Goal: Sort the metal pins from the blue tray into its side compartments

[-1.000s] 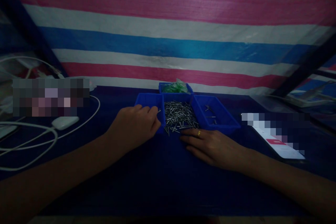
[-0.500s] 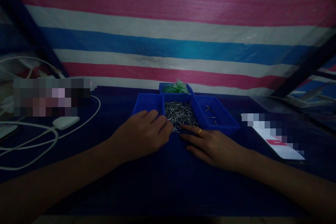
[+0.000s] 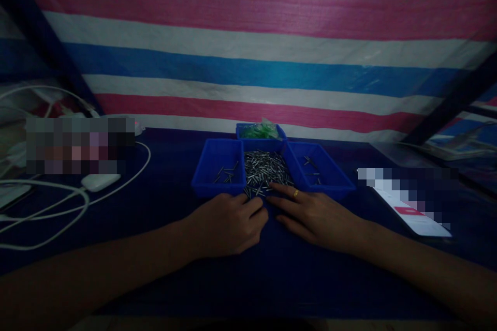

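My left hand [image 3: 233,223] is closed, its fingers curled down at the table just in front of the left blue bin [image 3: 199,178]. Whatever it may hold is hidden. My right hand [image 3: 310,214] lies with fingers stretched out at the near edge of a heap of thin metal pins [image 3: 267,165] that look like rivets; its forefinger touches or almost touches them. A yellow ring [image 3: 296,193] is on one finger. Several pins are in the left bin. In the right blue bin [image 3: 334,165] a few more lie scattered.
Behind the heap stands another blue bin [image 3: 237,129] with a green plastic bag [image 3: 264,128]. A phone [image 3: 417,217] lies at right. White cables [image 3: 87,199] and a white plastic device [image 3: 101,182] are at left. A striped sheet [image 3: 272,72] hangs behind the dark blue table [image 3: 272,284].
My left hand has come away from the left bin, moving toward me and to the right, uncovering the pins inside. My right hand has barely moved; its forefinger reaches slightly farther forward.
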Available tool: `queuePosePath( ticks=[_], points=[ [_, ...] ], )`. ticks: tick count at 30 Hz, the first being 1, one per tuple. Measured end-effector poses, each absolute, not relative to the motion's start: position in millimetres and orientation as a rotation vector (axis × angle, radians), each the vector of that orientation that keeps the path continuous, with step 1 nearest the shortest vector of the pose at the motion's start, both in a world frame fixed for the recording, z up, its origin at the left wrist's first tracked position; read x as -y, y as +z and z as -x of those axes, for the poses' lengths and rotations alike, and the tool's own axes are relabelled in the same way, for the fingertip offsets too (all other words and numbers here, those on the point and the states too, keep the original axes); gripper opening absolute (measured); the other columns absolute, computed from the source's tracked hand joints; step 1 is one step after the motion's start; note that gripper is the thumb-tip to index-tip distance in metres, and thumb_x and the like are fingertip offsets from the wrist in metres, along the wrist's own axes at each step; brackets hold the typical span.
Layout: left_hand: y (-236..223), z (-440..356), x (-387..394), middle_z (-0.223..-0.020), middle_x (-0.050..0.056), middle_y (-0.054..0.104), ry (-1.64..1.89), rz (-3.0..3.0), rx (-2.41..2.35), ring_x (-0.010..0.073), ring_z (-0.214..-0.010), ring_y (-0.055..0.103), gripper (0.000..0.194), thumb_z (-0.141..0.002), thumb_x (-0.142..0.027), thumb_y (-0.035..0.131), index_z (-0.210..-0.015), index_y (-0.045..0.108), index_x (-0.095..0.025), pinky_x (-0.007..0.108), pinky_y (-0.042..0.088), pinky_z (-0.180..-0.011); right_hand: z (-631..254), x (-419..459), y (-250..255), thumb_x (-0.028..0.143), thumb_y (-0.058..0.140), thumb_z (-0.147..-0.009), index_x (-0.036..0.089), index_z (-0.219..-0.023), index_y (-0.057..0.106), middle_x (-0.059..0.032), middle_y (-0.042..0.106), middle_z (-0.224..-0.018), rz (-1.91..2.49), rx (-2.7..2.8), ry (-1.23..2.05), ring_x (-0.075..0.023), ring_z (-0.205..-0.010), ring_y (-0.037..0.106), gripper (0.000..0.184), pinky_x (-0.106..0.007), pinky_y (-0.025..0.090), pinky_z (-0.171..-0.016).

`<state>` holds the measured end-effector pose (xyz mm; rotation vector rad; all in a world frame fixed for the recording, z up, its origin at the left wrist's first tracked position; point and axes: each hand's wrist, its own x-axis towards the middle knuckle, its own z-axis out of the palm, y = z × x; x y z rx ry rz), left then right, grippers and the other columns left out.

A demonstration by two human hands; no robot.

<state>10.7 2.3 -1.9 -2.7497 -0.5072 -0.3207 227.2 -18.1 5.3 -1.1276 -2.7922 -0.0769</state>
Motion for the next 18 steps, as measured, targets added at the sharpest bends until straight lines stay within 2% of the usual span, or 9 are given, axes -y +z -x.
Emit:
queuePosePath(
  ticks=[7,18],
  points=[
    [-8.5,-9.7,-3.0,-0.084,0.006,0.06,-0.375,2.729,0.506,0.0154,-0.066,0.056,0.022,-0.085,-0.025,0.037,-0.094,0.055,-0.015,0.024,0.04,-0.047,-227.1,17.2,2.6,0.026,0.039,-0.088,0.015,-0.118,0.048,-0.0132,0.047,-0.124,1.08,2.781,-0.106,-0.0211,-0.098,0.056,0.033,-0.035,0.05,-0.079],
    [-8.0,-10.2,-4.6,-0.09,0.006,0.06,-0.332,2.761,0.52,0.016,-0.069,0.057,0.025,-0.085,-0.025,0.036,-0.099,0.054,-0.015,0.025,0.044,-0.048,-227.2,16.5,3.3,0.026,0.039,-0.088,0.015,-0.116,0.048,-0.0099,0.048,-0.119,1.092,2.795,-0.065,-0.0186,-0.096,0.056,0.032,-0.033,0.05,-0.079]
  ],
)
